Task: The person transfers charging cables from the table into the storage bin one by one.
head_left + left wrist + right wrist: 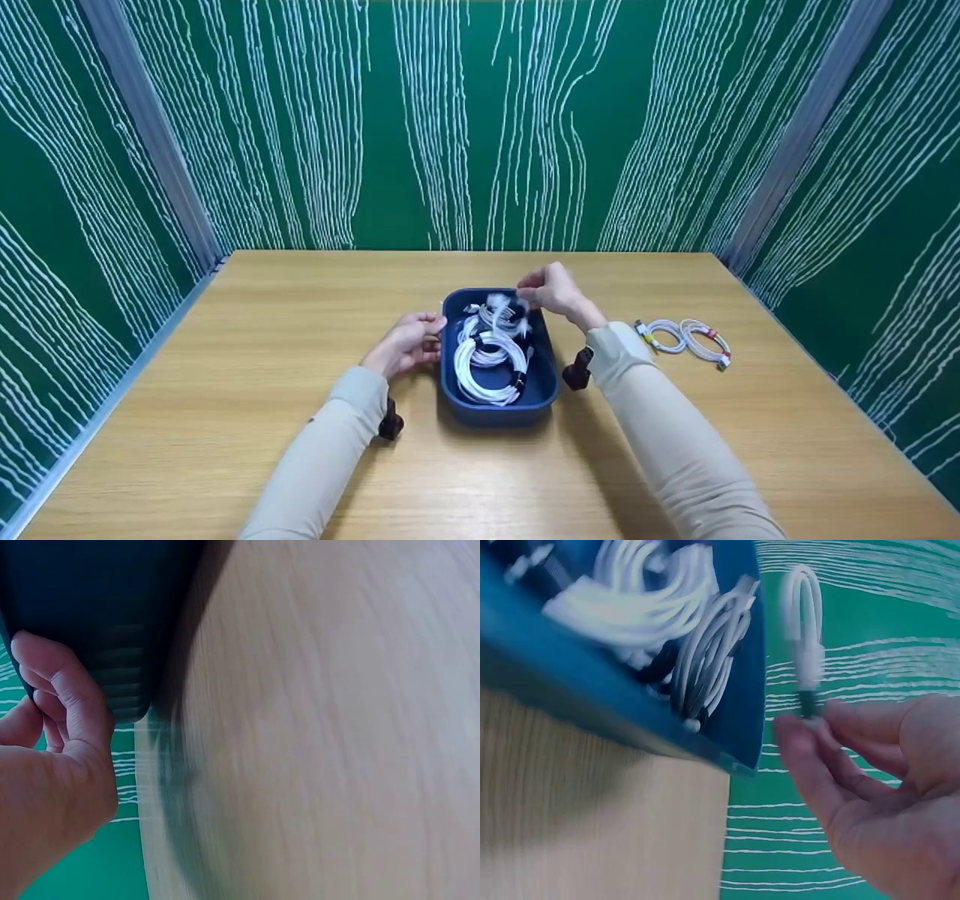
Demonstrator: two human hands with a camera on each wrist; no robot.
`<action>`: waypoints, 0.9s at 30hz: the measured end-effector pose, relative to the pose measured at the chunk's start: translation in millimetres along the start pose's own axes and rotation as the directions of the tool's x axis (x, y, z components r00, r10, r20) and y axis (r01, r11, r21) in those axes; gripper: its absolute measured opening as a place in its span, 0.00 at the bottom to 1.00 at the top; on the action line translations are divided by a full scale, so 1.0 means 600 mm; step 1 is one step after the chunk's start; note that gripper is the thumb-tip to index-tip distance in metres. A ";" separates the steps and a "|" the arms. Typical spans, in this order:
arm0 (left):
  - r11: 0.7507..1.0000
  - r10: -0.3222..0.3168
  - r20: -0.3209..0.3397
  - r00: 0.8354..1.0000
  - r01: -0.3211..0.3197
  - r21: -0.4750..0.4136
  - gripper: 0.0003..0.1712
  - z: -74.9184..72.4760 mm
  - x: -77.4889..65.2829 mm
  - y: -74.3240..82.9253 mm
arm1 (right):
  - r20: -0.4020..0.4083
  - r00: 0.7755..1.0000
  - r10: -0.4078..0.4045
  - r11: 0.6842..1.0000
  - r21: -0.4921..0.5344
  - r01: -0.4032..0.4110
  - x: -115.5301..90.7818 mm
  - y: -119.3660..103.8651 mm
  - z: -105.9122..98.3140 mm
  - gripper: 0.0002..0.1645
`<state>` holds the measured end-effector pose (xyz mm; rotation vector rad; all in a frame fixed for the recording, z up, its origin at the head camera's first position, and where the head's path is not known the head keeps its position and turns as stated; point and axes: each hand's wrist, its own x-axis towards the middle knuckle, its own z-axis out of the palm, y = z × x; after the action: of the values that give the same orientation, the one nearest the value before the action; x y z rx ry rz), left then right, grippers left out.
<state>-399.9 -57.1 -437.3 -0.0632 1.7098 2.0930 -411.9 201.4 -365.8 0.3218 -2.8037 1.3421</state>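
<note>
- The right hand (556, 291) pinches a small white cable (804, 630), fingertips close together, upper right of the right wrist view.
- There its long way runs up-down, loop on top.
- Probably light and bendy; pinch the bundled part.
- The left hand (409, 343) grips the blue box (495, 415).

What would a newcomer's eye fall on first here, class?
Probably the dark blue bin of coiled white cables on the table, its left side held by the left hand. Next, the right hand, pinching a white cable bundle near the bin's far right corner. Behind stands a green wall with wavy white lines.
</note>
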 end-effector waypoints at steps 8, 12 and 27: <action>1.000 0.002 0.013 1.000 -0.002 -0.014 0.04 -0.002 -0.001 0.000 | -0.140 0.987 -0.080 0.983 -0.174 0.055 -0.006 0.019 -0.025 0.12; 1.000 0.000 0.005 1.000 0.000 -0.012 0.04 -0.001 -0.001 0.001 | -0.164 0.986 -0.036 0.991 -0.132 0.014 -0.013 0.046 -0.053 0.13; 1.000 -0.010 -0.013 1.000 0.010 -0.012 0.04 -0.003 0.002 -0.001 | -0.239 0.971 0.030 0.968 -0.235 -0.088 -0.079 0.173 -0.163 0.15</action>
<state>-401.1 -58.1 -438.8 -0.0888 1.7014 2.0999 -392.4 349.0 -388.7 0.0683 -2.7531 0.9540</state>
